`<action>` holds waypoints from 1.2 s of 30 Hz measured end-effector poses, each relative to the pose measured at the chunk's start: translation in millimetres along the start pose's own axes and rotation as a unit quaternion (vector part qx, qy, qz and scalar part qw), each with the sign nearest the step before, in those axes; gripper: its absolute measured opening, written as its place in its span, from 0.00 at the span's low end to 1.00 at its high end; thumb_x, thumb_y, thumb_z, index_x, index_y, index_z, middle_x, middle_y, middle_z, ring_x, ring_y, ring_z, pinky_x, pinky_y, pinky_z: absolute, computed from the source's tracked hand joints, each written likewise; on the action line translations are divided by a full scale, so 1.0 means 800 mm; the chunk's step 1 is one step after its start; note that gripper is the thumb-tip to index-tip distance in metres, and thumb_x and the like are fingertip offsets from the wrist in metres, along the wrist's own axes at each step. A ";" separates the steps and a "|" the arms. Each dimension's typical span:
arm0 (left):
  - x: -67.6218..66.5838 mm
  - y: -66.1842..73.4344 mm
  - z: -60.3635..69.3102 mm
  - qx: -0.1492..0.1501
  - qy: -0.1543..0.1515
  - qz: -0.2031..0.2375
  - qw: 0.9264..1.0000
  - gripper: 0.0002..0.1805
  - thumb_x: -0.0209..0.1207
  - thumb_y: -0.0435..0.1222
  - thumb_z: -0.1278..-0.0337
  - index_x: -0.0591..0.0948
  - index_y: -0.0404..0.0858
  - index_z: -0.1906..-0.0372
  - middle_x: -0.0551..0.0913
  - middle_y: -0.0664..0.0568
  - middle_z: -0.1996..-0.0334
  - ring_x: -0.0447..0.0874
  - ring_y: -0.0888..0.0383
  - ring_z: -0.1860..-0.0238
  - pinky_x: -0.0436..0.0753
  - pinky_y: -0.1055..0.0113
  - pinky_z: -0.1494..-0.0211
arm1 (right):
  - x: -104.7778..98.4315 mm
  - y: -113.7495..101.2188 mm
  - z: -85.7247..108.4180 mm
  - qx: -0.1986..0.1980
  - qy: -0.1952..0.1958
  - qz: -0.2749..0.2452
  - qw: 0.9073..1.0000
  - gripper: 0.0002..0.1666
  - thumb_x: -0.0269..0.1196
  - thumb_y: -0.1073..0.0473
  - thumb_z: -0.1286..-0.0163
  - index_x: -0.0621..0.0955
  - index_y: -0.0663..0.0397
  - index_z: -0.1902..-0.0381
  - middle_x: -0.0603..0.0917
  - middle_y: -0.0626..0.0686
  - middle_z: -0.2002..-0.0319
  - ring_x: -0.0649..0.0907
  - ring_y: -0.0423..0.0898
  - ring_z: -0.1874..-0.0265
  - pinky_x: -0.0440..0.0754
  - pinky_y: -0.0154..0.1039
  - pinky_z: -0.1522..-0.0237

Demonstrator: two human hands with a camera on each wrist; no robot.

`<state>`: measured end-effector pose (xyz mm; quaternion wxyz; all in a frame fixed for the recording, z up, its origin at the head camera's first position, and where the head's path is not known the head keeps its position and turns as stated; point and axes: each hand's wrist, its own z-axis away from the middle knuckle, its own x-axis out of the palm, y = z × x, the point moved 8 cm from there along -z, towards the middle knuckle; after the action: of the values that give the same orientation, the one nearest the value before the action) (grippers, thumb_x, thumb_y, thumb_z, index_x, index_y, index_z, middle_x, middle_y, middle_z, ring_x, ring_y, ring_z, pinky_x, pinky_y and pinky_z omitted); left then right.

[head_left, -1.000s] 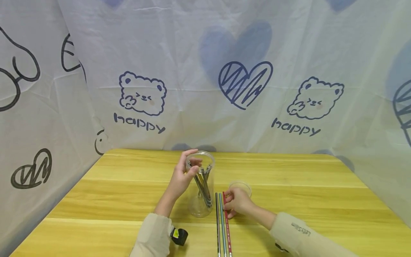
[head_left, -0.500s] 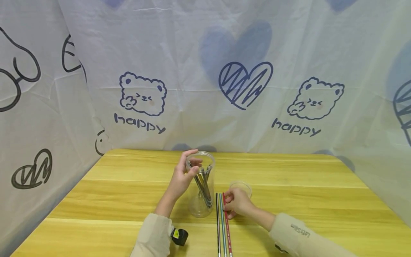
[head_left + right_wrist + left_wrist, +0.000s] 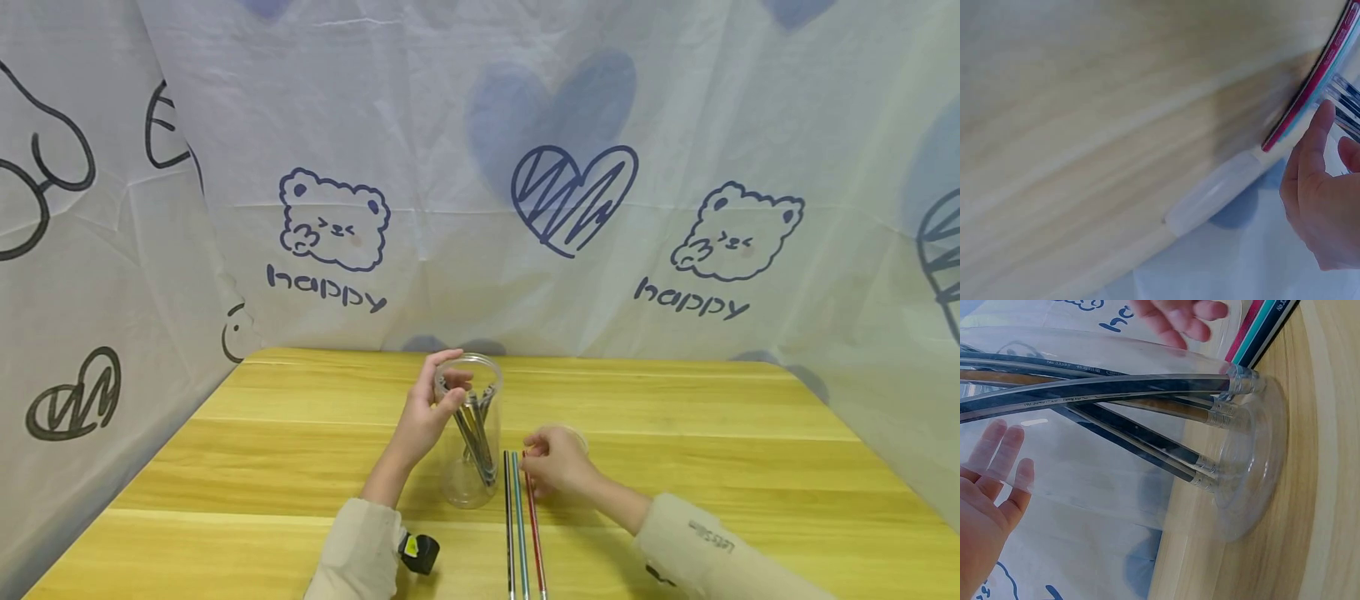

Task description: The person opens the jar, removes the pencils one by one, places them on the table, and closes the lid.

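Note:
A tall clear plastic jar (image 3: 456, 475) stands upright on the table, holding several dark pencils (image 3: 1135, 387) that lean inside it. My left hand (image 3: 420, 417) grips the jar near its top, thumb in front and fingers around the far side. To the right of the jar, a black pencil (image 3: 509, 525), a blue-green pencil (image 3: 520, 525) and a red pencil (image 3: 536, 533) lie side by side. My right hand (image 3: 562, 462) is over the far end of the red pencil. In the right wrist view its fingers (image 3: 1315, 140) look loose, with nothing between them.
A clear round lid (image 3: 1213, 194) lies on the table beyond my right hand, partly hidden by it in the head view. The wooden table (image 3: 300, 467) ends at a printed cloth (image 3: 450, 275) behind and at both sides.
My right hand has risen and shifted slightly away from the pencils. The red pencil now lies a little further right, with a wider gap to the blue-green one. The left hand stays put.

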<state>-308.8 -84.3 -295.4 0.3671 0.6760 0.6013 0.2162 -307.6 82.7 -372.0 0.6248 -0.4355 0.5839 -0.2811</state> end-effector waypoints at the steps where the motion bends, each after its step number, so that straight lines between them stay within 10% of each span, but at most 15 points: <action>1: 0.000 0.000 0.000 0.000 0.000 -0.001 1.000 0.30 0.52 0.41 0.43 0.59 0.29 0.41 0.74 0.30 0.57 0.72 0.35 0.56 0.74 0.56 0.54 | -0.002 -0.003 -0.001 -0.004 0.002 0.004 1.000 0.19 0.62 0.73 0.49 0.73 0.77 0.58 0.76 0.55 0.74 0.77 0.45 0.85 0.79 0.39 0.82; 36: 0.000 -0.002 0.000 0.013 0.000 0.003 1.000 0.33 0.52 0.51 0.45 0.61 0.34 0.41 0.75 0.33 0.58 0.74 0.41 0.56 0.74 0.56 0.53 | -0.067 -0.121 -0.003 -0.195 0.082 -0.022 0.977 0.08 0.61 0.67 0.41 0.79 0.68 0.65 0.82 0.57 0.70 0.78 0.46 0.74 0.79 0.38 0.75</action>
<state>-309.9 -84.6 -296.9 0.3572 0.6825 0.6024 0.2092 -303.3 83.2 -261.2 0.4712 -0.5370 0.6674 -0.2101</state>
